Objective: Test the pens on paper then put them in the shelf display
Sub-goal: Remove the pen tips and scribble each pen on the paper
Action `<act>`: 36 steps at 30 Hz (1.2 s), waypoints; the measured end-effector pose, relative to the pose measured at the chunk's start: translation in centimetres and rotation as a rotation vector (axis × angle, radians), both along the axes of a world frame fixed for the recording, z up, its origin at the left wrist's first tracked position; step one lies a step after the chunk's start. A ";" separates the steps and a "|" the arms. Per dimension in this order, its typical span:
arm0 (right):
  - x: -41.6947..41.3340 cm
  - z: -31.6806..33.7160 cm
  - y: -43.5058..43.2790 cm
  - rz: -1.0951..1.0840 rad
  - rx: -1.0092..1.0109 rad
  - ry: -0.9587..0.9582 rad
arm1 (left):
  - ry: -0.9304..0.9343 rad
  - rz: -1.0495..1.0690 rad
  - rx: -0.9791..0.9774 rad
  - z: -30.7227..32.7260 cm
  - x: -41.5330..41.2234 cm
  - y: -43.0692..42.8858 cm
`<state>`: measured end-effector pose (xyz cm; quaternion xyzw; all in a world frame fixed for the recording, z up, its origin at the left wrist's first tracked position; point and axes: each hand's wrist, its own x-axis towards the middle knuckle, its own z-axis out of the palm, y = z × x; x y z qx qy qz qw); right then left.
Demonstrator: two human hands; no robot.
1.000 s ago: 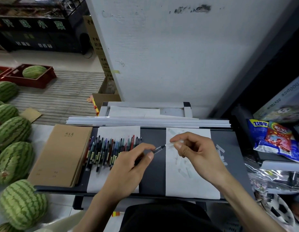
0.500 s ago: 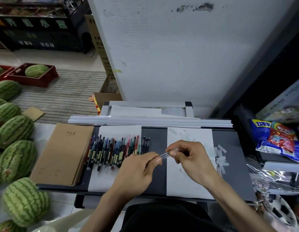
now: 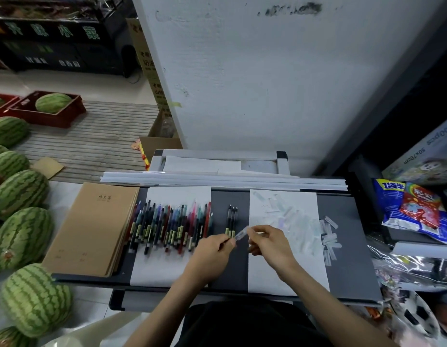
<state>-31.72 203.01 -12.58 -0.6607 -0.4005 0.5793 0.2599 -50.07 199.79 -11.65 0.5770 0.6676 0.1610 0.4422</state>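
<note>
Head view: pen (image 3: 241, 232) above the desk (image 3: 350, 266)
My left hand (image 3: 212, 251) grips its barrel, my right hand (image 3: 270, 242) pinches its clear end

So the stack of notebooks (image 3: 92, 229) sits at the left end of the board (image 3: 347, 259), with the left sheet (image 3: 165, 269) just beside it and a row of pens (image 3: 167, 226) lying on that. Three pens (image 3: 232, 219) lie on the board between it and the right sheet (image 3: 262, 279), and small loose pieces (image 3: 329, 236) sit off that sheet's right edge. The left hand (image 3: 212, 251) and right hand (image 3: 270, 244) meet just in front of the three pens, one pen (image 3: 241, 232) pinched between them. Loads of watermelons (image 3: 19, 236) on the floor to the left, snack bags (image 3: 412, 209) off to the right.
</note>
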 end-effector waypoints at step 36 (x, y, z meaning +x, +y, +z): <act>-5.7 -3.8 3.7 0.452 0.125 -0.845 | 0.513 -0.046 0.048 -3.9 -3.5 4.2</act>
